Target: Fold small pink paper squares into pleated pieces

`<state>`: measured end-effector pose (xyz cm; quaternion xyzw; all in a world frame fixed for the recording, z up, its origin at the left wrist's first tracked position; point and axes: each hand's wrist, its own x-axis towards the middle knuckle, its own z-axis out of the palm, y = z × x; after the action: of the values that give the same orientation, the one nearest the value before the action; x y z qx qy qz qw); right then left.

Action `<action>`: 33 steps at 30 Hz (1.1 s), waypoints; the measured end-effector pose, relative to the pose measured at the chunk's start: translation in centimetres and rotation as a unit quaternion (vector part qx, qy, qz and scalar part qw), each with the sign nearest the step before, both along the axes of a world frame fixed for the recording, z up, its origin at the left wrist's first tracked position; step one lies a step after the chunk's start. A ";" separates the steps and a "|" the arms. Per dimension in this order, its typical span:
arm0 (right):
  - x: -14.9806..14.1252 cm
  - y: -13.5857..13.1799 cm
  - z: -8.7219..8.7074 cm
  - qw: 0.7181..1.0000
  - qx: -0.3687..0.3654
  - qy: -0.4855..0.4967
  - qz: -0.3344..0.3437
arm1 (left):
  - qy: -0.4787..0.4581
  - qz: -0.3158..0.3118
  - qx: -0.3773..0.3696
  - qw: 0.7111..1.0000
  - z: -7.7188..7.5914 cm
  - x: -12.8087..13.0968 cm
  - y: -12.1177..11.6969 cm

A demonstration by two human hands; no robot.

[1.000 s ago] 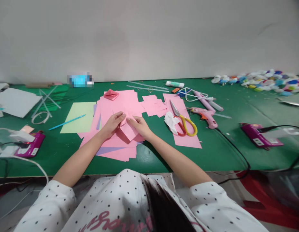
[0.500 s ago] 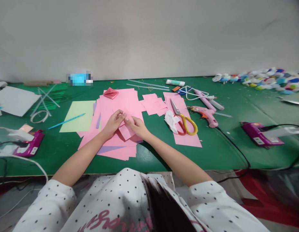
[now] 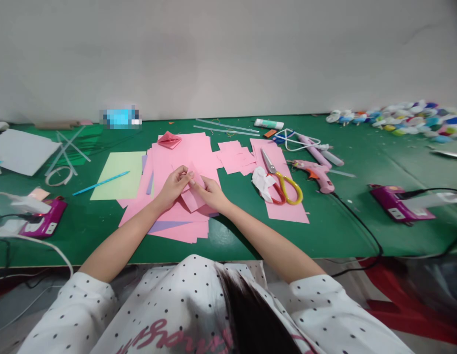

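Between both hands is a small piece of pink paper (image 3: 193,200), held just above a stack of pink sheets (image 3: 187,147). My left hand (image 3: 175,186) pinches its upper left part, fingers curled. My right hand (image 3: 210,192) grips the right side, its thumb pressed near the left fingertips. The fingers cover much of the paper, so its creases are hard to make out. A folded darker pink paper piece (image 3: 169,140) rests on the stack's far left corner. Several small pink paper squares (image 3: 233,157) lie to the right of the stack.
Scissors (image 3: 282,179) with red and yellow handles lie on a pink strip at right. Beyond are a pink glue gun (image 3: 319,176), a glue stick (image 3: 268,124) and a purple power strip (image 3: 398,202). At left, a blue pencil (image 3: 101,183) crosses a pale green sheet (image 3: 113,167).
Both hands stay closed on the pink paper. Its lower corner has shifted slightly up and left since a second ago. The whole view has drifted a little.
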<state>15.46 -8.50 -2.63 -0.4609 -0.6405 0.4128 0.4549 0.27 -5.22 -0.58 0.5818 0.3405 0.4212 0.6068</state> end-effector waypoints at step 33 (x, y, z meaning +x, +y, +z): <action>0.2 -0.6 0.7 0.998 -0.005 -0.049 0.035 | -0.065 0.047 -0.069 0.994 0.8 0.2 0.0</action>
<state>15.63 -9.13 -1.90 -0.4599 -0.6757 0.4087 0.4062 0.46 -5.23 0.21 0.4930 0.3554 0.4619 0.6460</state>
